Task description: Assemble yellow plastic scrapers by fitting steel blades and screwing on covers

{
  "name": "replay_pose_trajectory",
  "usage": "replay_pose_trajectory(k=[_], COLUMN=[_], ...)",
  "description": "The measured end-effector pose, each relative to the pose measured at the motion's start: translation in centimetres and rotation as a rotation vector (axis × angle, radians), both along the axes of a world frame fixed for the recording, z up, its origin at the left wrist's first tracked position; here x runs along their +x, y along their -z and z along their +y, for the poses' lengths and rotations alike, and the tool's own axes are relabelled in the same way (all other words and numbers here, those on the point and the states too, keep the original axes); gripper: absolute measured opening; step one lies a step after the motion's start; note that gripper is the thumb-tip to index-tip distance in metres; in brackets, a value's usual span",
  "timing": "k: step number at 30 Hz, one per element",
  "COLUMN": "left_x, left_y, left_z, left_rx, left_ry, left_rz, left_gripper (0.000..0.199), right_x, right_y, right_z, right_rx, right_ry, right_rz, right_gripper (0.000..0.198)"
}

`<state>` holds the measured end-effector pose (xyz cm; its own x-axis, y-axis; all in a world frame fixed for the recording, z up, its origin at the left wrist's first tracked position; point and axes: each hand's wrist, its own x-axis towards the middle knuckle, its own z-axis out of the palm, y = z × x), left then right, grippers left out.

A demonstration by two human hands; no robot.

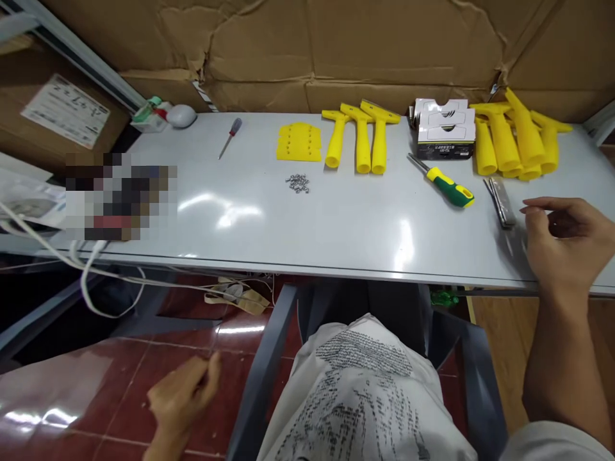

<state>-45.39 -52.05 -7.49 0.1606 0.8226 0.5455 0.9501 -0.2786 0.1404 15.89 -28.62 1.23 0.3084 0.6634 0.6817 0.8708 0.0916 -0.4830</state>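
Your right hand rests on the worktop near its right end, its grip released, fingers loosely curled and holding nothing. The fingertips sit just beside the stack of metal blades, which lies flat between your hand and the green-and-yellow screwdriver. Your left hand hangs below the worktop edge over the red tiled floor, fingers loosely bent, and it also looks empty.

The blades are the main hazard: their edges are thin, and pinching them from the side could cut a fingertip or fan the stack apart. A careless sweep of your wrist could also knock them toward the front edge, which is close.

Farther back, 3 yellow scraper handles lie side by side, with a larger pile of yellow handles at the right, behind a stack of small boxes. The little heap of screws sits loose mid-worktop, so a nudge would scatter them. Yellow plates and a small red-handled screwdriver lie well apart to the left.
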Motion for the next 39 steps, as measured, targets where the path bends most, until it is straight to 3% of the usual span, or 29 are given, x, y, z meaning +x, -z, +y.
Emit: replay_pose_trajectory(k=[2,4,6,8,11,13,16,19,21,23,24,27,29,34,39], left_x=[1.9,3.9,5.9,8.0,11.9,14.5,17.7,19.8,20.5,20.8,20.8,20.4,20.0,19.4,20.1], left_y=[-0.2,-1.7,-4.0,-6.6,-10.0,-11.5,-12.9,-13.8,-14.2,-14.4,-14.3,-13.3,-12.1,-8.9,-6.8], left_z=[0.2,2.1,5.4,9.5,17.1,22.9,31.3,37.1,38.9,39.4,39.4,39.5,40.1,42.5,43.5], left_rx=[0.088,0.184,0.319,0.344,0.219,0.073,-0.095,-0.239,-0.33,-0.39,-0.408,-0.436,-0.435,-0.386,-0.265], left_ry=[0.14,0.223,0.277,0.29,0.232,0.245,0.325,0.387,0.398,0.396,0.394,0.405,0.426,0.479,0.552], left_rz=[0.105,0.136,0.07,0.005,-0.1,-0.148,-0.039,0.127,0.225,0.296,0.316,0.301,0.247,0.117,0.076], left_gripper=[0.036,0.041,0.036,0.024,0.015,0.021,0.046,0.078,0.091,0.094,0.093,0.085,0.082,0.079,0.071], right_x=[-0.2,-0.5,-0.7,-0.7,-0.3,-0.3,-2.1,-7.2,-11.8,-16.1,-17.8,-20.6,-20.6,-19.0,-17.5], right_y=[0.0,-0.2,-0.3,-0.3,-0.1,-0.2,-1.5,-4.1,-5.7,-6.9,-7.1,-6.8,-6.0,-5.2,-7.4], right_z=[0.2,0.5,0.7,0.8,0.6,0.5,1.0,3.6,6.5,9.7,11.3,14.9,16.4,17.2,14.9], right_rx=[0.04,0.019,-0.045,-0.075,-0.062,-0.032,-0.012,-0.073,-0.16,-0.308,-0.402,-0.658,-0.715,-0.576,-0.373], right_ry=[-0.048,-0.067,-0.049,-0.043,-0.064,-0.089,-0.159,-0.351,-0.502,-0.494,-0.475,-0.476,-0.516,-0.568,-0.541], right_rz=[-0.063,-0.13,-0.193,-0.222,-0.22,-0.219,-0.218,-0.157,-0.148,-0.217,-0.256,-0.337,-0.34,-0.19,0.094], right_gripper=[0.028,0.027,0.028,0.028,0.026,0.023,0.018,0.016,0.014,0.015,0.024,0.048,0.053,0.043,0.033])
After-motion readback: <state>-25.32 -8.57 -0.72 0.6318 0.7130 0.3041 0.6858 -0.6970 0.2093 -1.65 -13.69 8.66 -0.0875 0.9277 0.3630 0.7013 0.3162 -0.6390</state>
